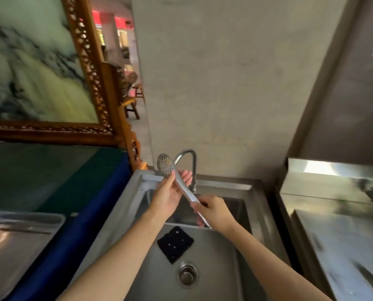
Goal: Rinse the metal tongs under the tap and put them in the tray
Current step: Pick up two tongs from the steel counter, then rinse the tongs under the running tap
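Right hand point(213, 211) closed around the handle end of the tongs point(182, 187); left hand point(170, 194) cradling the shaft below the perforated head, fingers loosely curled. Tongs held tilted over the sink point(216, 257), beside the tap point(188, 161). Tray point(22, 240) lies on the surface point(51, 170), well left. Dark pad point(175, 243) in the sink near the drain point(187, 274).

One view only: your head camera, wide-angle, looks forward and down from above the sink point(203, 257), close over both forearms. It faces the wall behind the tap point(187, 157); straight edges bow near the frame borders.
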`<action>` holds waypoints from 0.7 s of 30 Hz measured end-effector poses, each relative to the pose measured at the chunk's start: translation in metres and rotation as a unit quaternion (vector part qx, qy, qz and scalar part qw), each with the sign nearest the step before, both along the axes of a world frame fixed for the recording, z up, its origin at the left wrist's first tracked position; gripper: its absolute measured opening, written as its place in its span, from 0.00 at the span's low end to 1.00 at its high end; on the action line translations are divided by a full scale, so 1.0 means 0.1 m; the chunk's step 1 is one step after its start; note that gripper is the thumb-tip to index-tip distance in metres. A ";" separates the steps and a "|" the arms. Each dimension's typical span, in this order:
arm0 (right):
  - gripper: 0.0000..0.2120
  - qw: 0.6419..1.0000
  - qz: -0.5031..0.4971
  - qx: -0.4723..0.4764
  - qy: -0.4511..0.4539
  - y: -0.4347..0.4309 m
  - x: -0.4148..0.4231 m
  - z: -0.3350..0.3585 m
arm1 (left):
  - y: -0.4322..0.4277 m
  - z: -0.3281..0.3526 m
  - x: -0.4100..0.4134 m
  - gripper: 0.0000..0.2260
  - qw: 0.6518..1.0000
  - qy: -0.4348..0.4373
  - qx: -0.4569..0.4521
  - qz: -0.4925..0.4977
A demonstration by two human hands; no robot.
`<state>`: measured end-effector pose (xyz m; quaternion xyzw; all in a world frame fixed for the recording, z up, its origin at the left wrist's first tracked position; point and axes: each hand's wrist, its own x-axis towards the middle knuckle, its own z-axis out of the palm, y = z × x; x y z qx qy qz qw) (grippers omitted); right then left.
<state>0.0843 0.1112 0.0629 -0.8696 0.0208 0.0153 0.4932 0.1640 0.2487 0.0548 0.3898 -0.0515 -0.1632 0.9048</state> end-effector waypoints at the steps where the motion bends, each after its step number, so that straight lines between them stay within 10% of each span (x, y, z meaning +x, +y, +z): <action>1: 0.11 1.000 0.014 0.015 0.013 0.11 0.09 -0.02 | 0.10 0.00 0.06 0.11 1.000 0.010 -0.002 0.013; 12: 0.20 0.992 0.111 -0.013 0.067 1.08 1.05 -0.64 | 0.91 -0.39 0.92 0.16 0.988 0.084 0.094 0.085; 21: 0.13 0.982 -0.018 -0.158 0.097 0.60 1.73 -1.27 | 0.98 -0.95 1.34 0.19 0.966 0.159 0.196 0.052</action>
